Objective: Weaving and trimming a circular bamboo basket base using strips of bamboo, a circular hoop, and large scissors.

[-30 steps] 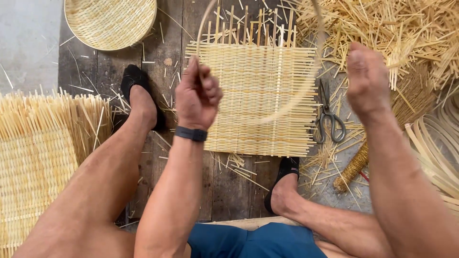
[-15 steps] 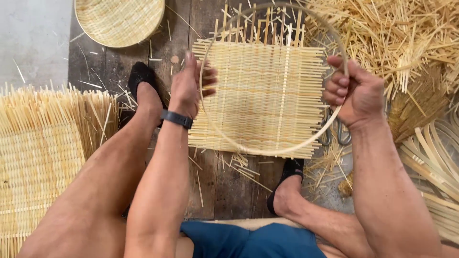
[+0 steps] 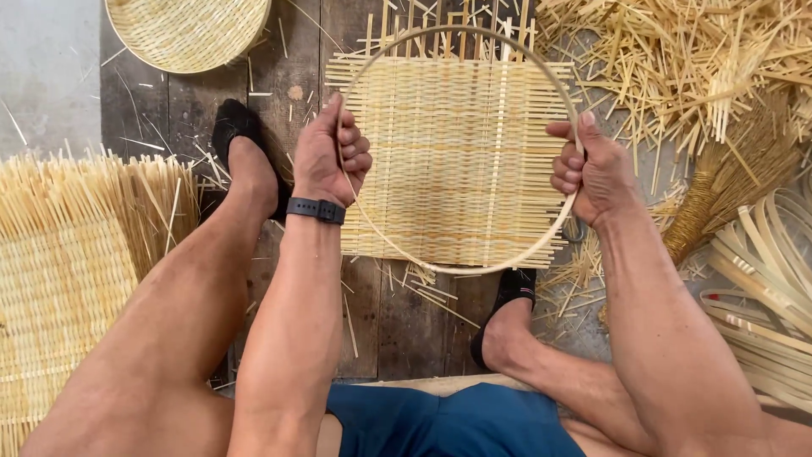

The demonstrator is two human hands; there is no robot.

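- A thin bamboo hoop [image 3: 474, 269] is held over a square woven mat [image 3: 452, 161], which lies flat on dark floor boards [image 3: 397, 313] between the two feet.
- The left hand [image 3: 331, 156] is closed on the hoop's left side; the right hand [image 3: 592, 169] is clamped on its right side.
- The mat's weave looks finished, but its strip ends are seen sticking out untrimmed past the hoop.
- The hoop is not yet bound to the mat.
- A finished round tray [image 3: 190, 30] lies at far left, and loose offcuts [image 3: 694, 59] are piled at far right.

No packages, labels, signs or screens show anywhere here, neither on the floor nor among the woven bamboo pieces.
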